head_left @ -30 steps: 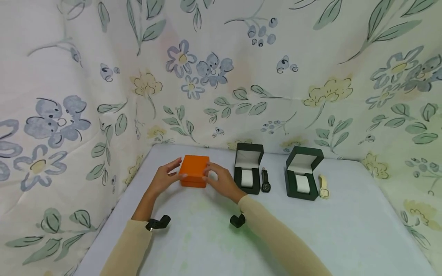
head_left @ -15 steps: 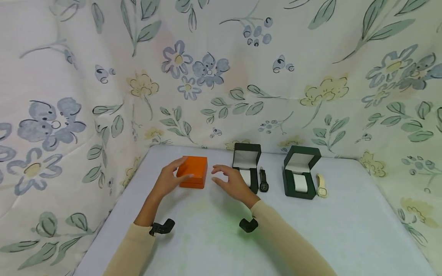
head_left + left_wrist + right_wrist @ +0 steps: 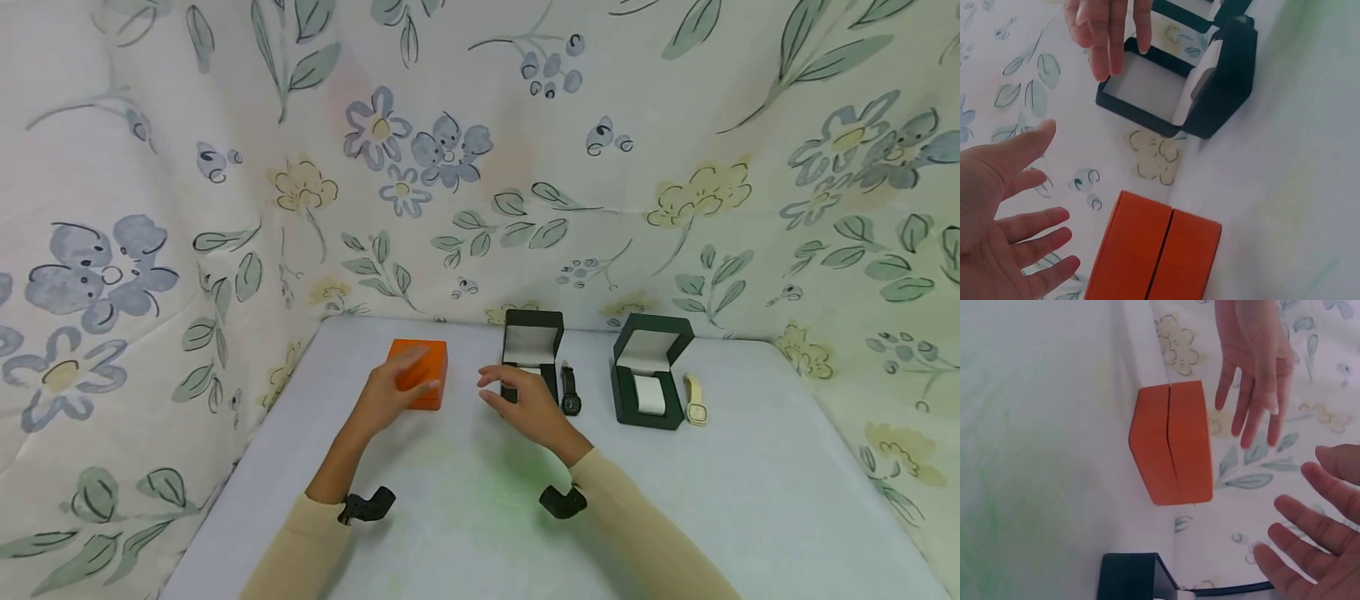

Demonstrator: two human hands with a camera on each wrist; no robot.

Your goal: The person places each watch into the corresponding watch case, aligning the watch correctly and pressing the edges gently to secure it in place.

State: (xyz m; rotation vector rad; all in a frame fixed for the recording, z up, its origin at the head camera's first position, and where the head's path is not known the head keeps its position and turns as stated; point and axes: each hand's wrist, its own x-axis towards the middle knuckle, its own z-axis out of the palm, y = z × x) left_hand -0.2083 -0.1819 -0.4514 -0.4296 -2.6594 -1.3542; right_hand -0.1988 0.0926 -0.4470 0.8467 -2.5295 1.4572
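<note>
A closed orange box [image 3: 431, 375] sits on the white table at the left; a thin seam runs round its side in both wrist views. My left hand [image 3: 385, 398] hovers over the box's near left part, fingers loosely spread, apart from it in the left wrist view and holding nothing. To the right of the box, my right hand [image 3: 534, 408] is raised with relaxed fingers and nothing in them. It covers part of a dark watch box [image 3: 533, 321] standing with its lid up and a white cushion inside. A black-strapped watch [image 3: 571, 396] lies right beside that box.
Farther right stands a second dark green watch box [image 3: 622, 392], lid raised, with a white cushion [image 3: 650, 395]. Next to it lies a gold watch [image 3: 696, 403]. Floral cloth [image 3: 480, 150] hangs behind and at the left of the white table [image 3: 750, 483].
My right hand has let go of the orange box and moved right. My left hand has also come off it, drifting slightly nearer to me. The box stays closed in its place.
</note>
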